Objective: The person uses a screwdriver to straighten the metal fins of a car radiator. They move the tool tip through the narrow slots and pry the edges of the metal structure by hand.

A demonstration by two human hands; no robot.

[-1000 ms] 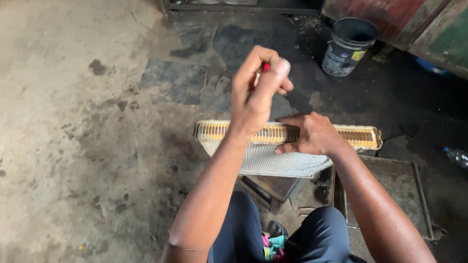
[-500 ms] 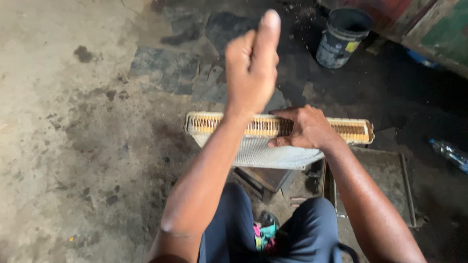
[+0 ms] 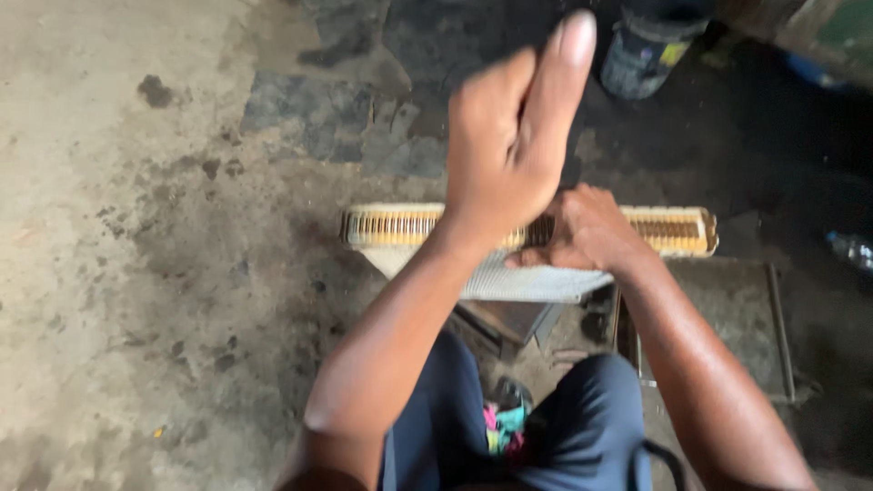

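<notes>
Compared with the view a second before, the left hand (image 3: 514, 136) had risen higher above the air filter (image 3: 527, 241) and filled more of the picture; the small red thing that had shown at its fingertips was no longer visible, and the bucket (image 3: 650, 45) had slid up to the top edge. The right hand (image 3: 591, 232) had stayed clamped on the filter throughout.

The filter, a long rectangular panel with a cream frame and yellow pleats, stood on edge in front of the person's knees, its white mesh face turned toward them. The right hand's fingers were curled over the filter's top edge near its middle, gripping it. The left hand hovered over the filter's middle, well clear of it, fingers pressed together and pointing away from the person; whether they pinched anything could not be told, as the hand was blurred.

Counted: one filter, two hands, one dark bucket beyond the filter's right end, one flat metal frame (image 3: 782, 336) on the ground near the filter's right end on the person's side, one clear bottle (image 3: 850, 247) farther out past that same end. The stained concrete floor (image 3: 136, 227) spread out left of the filter.
</notes>
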